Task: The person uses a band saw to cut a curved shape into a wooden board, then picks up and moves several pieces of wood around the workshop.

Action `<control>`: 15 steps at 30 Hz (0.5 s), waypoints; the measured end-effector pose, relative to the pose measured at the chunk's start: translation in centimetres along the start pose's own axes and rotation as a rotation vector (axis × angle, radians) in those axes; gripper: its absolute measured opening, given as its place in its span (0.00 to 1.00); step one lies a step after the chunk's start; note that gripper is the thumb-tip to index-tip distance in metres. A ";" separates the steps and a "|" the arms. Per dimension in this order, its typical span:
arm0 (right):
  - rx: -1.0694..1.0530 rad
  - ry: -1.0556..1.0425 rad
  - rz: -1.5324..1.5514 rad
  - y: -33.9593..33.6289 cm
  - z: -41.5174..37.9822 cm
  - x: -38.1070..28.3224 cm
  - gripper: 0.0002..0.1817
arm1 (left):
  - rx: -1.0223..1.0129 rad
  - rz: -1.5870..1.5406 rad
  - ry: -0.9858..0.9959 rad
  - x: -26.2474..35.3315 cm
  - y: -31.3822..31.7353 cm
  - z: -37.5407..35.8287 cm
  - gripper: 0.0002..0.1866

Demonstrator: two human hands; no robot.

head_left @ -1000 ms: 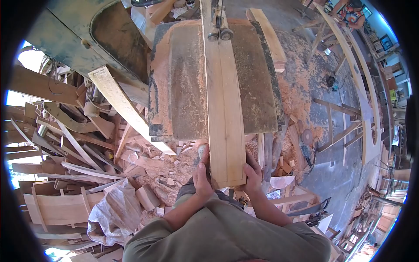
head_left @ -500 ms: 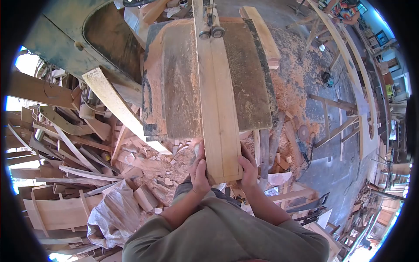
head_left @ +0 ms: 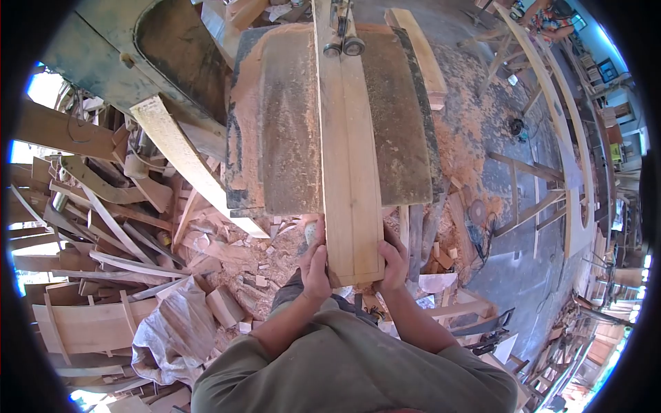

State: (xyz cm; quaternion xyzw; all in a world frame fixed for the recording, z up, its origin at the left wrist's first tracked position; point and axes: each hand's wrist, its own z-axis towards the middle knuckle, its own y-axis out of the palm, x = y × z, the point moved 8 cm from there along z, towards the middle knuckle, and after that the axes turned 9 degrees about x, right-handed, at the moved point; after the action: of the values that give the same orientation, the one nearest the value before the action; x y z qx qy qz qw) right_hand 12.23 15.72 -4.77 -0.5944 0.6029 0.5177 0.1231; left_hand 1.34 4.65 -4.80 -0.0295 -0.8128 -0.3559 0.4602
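A long wooden plank (head_left: 352,165) lies lengthwise over a sawdust-covered bandsaw table (head_left: 289,131), with its near end sticking out past the table's front edge. My left hand (head_left: 317,270) grips the plank's left side near that end, thumb toward the top face. On the opposite edge, my right hand (head_left: 392,260) holds it the same way. A pencil-like line runs along the plank's face. At the far side, the saw's guide rollers (head_left: 343,45) sit just over the wood; I cannot make out the blade itself.
The large green machine body (head_left: 89,41) stands at the upper left, with a curved board (head_left: 186,162) leaning below it. Wood offcuts pile up on the left beside a whitish sack (head_left: 175,330). A thick beam (head_left: 420,58) lies right of the table. Another person (head_left: 551,20) is far right.
The camera view has shifted slightly, so the table and plank appear a little farther right and higher. Both hands keep their hold on the plank's near end.
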 end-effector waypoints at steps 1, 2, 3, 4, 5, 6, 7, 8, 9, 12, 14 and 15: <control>-0.004 0.002 -0.001 0.0 0.1 0.1 0.35 | 0.003 0.000 0.003 -0.3 -0.5 0.1 0.32; 0.002 0.009 0.016 -0.2 0.2 0.3 0.35 | 0.001 0.025 -0.008 -1.1 -1.2 0.2 0.32; 0.009 0.016 0.032 -0.3 0.3 0.4 0.35 | -0.001 0.051 -0.020 -1.7 -1.7 0.3 0.32; 0.006 0.017 0.030 -0.4 0.4 0.4 0.35 | 0.001 0.049 -0.018 -1.2 -1.2 0.2 0.32; 0.008 0.018 0.031 -0.4 0.4 0.4 0.35 | -0.012 0.036 0.000 -0.5 -0.5 0.2 0.32; 0.011 0.018 0.032 -0.5 0.5 0.4 0.34 | -0.025 0.022 0.017 -0.1 0.0 0.2 0.32; 0.009 0.018 0.029 -0.4 0.6 0.3 0.34 | -0.023 0.019 0.018 -0.2 0.1 0.3 0.32; 0.025 0.028 0.031 -0.4 0.6 0.4 0.34 | -0.013 0.013 0.027 -0.2 0.0 0.3 0.32; 0.042 0.037 0.035 -0.4 0.6 0.4 0.34 | -0.002 0.008 0.036 -0.2 -0.1 0.4 0.31; 0.053 0.071 0.068 -0.3 0.8 0.4 0.34 | -0.033 0.146 0.101 0.5 0.1 0.7 0.31; 0.060 0.068 0.075 -0.4 0.9 0.5 0.33 | -0.027 0.120 0.082 0.4 0.2 0.7 0.31; 0.067 0.065 0.081 -0.5 1.0 0.6 0.33 | -0.019 0.096 0.063 0.2 0.2 0.7 0.31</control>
State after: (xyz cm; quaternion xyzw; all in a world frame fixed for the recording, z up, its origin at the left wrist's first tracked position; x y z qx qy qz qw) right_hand 12.03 16.28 -5.91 -0.5816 0.6472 0.4822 0.1020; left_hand 0.73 5.18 -4.75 -0.0617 -0.7922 -0.3421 0.5015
